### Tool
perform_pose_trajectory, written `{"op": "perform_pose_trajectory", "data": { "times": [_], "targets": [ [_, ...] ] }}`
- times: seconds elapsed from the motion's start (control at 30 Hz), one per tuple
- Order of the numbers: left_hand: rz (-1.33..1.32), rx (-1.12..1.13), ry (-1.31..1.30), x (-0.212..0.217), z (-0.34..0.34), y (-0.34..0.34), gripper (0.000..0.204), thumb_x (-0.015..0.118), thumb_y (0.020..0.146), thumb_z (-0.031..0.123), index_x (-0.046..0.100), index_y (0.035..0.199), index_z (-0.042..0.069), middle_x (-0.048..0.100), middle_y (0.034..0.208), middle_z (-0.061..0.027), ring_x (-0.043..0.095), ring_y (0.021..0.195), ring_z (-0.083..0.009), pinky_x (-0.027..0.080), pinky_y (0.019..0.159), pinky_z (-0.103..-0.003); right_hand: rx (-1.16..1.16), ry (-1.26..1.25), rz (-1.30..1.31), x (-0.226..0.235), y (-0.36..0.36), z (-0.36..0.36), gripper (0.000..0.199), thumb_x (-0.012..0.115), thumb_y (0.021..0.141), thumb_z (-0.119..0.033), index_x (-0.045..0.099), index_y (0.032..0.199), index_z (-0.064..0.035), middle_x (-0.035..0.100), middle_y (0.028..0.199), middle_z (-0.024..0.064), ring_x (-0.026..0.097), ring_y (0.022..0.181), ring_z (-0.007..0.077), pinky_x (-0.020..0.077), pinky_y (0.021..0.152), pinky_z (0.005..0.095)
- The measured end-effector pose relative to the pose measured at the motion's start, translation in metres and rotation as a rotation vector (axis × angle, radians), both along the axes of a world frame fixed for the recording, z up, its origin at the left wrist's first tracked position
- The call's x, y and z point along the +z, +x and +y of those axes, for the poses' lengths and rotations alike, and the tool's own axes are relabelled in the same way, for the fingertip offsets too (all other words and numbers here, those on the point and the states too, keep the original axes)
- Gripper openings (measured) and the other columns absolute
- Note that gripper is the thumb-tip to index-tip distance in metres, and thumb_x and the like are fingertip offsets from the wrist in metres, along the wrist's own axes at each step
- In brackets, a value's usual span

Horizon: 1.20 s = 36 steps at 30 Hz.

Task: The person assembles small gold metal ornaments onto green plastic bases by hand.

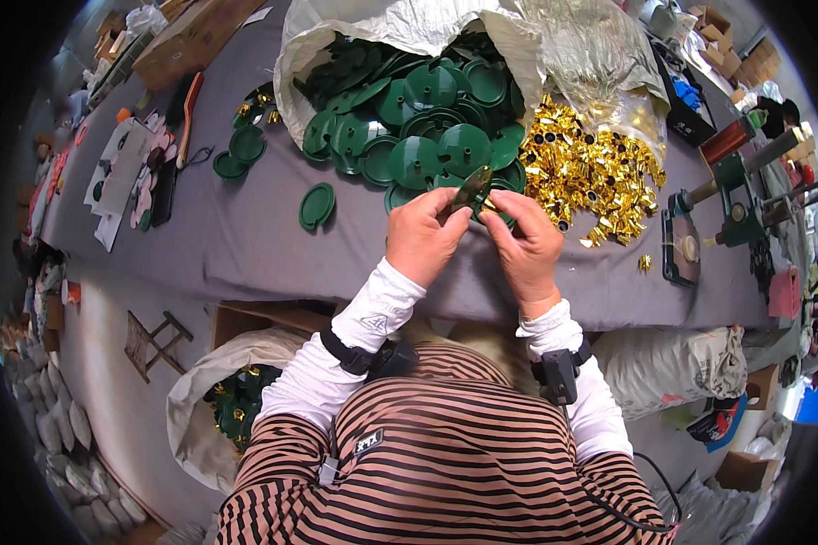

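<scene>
Above the near part of the table, my left hand (423, 236) pinches a green plastic disc (471, 188), tilted nearly edge-on. My right hand (529, 245) is closed at the fingertips on a small gold clip-like piece (488, 204), held close against the disc. Just beyond my hands, many green discs (418, 162) spill from the mouth of a white woven sack (293, 68). To the right of them spreads a heap of shiny gold pieces (600, 173), some showing dark round centres. A single green disc (317, 206) lies left of my hands.
A green hand-press-like machine (736, 200) stands at the table's right. One gold piece (644, 263) lies apart near it. At the left are papers (123, 168) and an orange-edged tool (191, 113). Below, an open sack (191, 400) contains green and gold parts; a folding stool (157, 343) stands beyond.
</scene>
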<state>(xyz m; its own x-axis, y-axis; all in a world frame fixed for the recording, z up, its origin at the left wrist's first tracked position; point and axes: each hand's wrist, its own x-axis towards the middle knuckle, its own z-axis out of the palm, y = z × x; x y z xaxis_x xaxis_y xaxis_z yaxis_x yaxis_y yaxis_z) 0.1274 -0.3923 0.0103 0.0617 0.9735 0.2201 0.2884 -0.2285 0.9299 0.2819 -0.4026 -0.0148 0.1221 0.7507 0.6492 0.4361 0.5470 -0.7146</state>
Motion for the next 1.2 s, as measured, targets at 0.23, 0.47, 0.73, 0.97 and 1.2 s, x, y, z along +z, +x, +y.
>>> {"op": "perform_pose_trajectory", "data": {
  "times": [0.23,0.47,0.73,0.97,1.2],
  "targets": [
    [0.068,-0.039,0.105,-0.013,-0.002,0.001,0.02,0.068,0.078,0.007,0.067,0.098,0.001,0.07,0.083,-0.0078,0.065,0.071,-0.0131,0.05,0.063,-0.026,0.025,-0.058,-0.028,0.001,0.004,-0.003,0.022,0.074,0.075,-0.001,0.069,0.096,-0.0009,0.069,0.095,0.0109,0.066,0.086,0.0203,0.0517,0.076,0.028],
    [0.205,-0.094,0.548,-0.025,-0.006,-0.006,0.022,0.067,0.074,0.003,0.067,0.097,0.005,0.068,0.085,-0.0108,0.063,0.072,-0.0256,0.051,0.063,-0.032,0.137,-0.405,0.368,-0.002,-0.001,-0.01,0.019,0.072,0.078,-0.001,0.069,0.097,0.001,0.069,0.092,0.0072,0.064,0.079,0.0125,0.0506,0.07,0.024],
    [-0.232,0.124,-0.089,-0.013,0.028,-0.089,0.018,0.069,0.079,0.006,0.065,0.094,-0.003,0.065,0.083,-0.0015,0.058,0.075,-0.0066,0.049,0.067,-0.024,0.202,-0.872,1.045,0.005,0.004,-0.001,0.031,0.059,0.093,-0.031,0.06,0.107,-0.0024,0.065,0.096,0.0087,0.063,0.077,0.0105,0.0367,0.042,0.0162],
    [-0.115,0.503,0.102,0.012,0.099,-0.217,0.047,0.073,0.08,0.018,0.055,0.117,-0.004,0.06,0.114,-0.0111,0.056,0.107,-0.0191,0.046,0.092,-0.032,0.558,-0.409,2.039,-0.018,0.056,0.004,0.029,0.05,0.094,-0.025,0.058,0.11,-0.0017,0.056,0.109,0.0189,0.053,0.1,0.0291,0.0479,0.079,0.0369],
    [0.799,0.198,0.282,-0.078,0.037,-0.18,0.036,0.07,0.079,0.016,0.061,0.111,0.003,0.061,0.115,-0.0163,0.058,0.106,-0.0224,0.046,0.09,-0.035,0.523,-0.8,1.665,-0.014,0.045,-0.015,0.028,0.047,0.095,-0.014,0.051,0.117,0.0027,0.055,0.111,0.0171,0.054,0.101,0.0277,0.0494,0.085,0.0355]
  ]
}}
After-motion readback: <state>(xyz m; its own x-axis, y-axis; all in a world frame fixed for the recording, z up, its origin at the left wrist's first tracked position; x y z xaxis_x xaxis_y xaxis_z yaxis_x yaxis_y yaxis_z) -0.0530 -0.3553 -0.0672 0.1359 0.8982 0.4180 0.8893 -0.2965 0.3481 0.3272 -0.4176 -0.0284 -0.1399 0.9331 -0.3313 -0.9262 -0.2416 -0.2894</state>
